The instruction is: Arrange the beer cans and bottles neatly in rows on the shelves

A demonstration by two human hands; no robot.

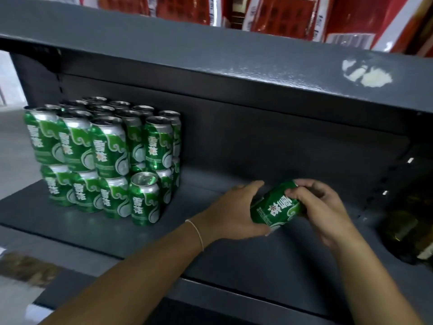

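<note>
A green beer can [275, 206] lies tilted on its side just above the dark grey shelf [234, 259], held between both hands. My left hand [234, 212] grips its lower end from the left. My right hand [321, 207] grips its upper end from the right, fingers curled over the top. At the shelf's left stands a block of green cans [103, 146], several rows deep and stacked two high. One single can [145, 198] stands upright in front of the block at its right corner.
A dark glass bottle [407, 226] lies at the shelf's right edge. The upper shelf board [210, 57] hangs low overhead, with red packages [281, 12] on it. Bare shelf stretches between the can block and my hands.
</note>
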